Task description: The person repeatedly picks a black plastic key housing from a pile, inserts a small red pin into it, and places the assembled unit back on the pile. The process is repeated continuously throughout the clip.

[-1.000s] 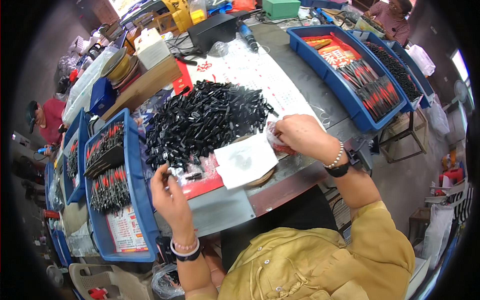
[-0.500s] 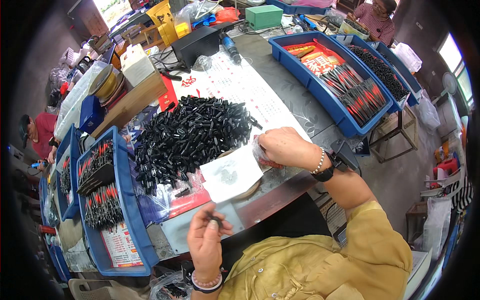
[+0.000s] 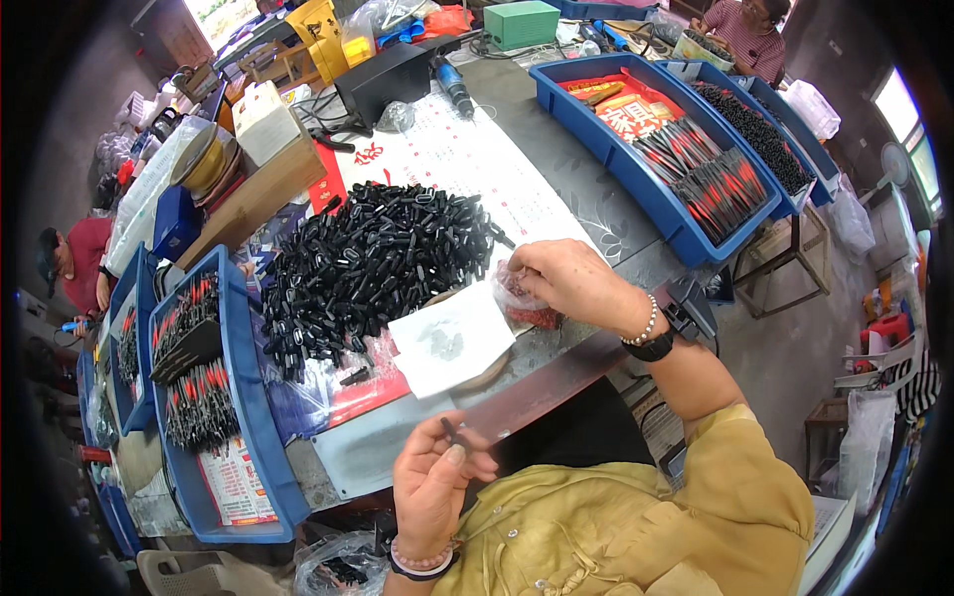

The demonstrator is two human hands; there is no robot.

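In front of my chest, my left hand (image 3: 434, 487) pinches a small black plastic piece (image 3: 450, 431) between thumb and fingers. My right hand (image 3: 579, 286) is bent down at a clear plastic bag (image 3: 507, 294) of small red bits. Its fingers are curled together and the tips are hidden at the bag's mouth, so what they pinch cannot be seen. Left of the bag lies a white paper sheet (image 3: 452, 341) with a grey smudge, on a round board. Behind it spreads a large heap of black plastic pieces (image 3: 368, 268).
Blue trays (image 3: 288, 502) of black and red parts stand at the left, with more blue trays (image 3: 696, 243) at the far right. A blue and black power tool (image 3: 454, 89) lies behind the heap. Two other people (image 3: 752, 45) sit at the far right and far left.
My left hand has shifted a little to the right with the black piece, which now shows more clearly. My right hand stays at the bag, its fingers bent further down.
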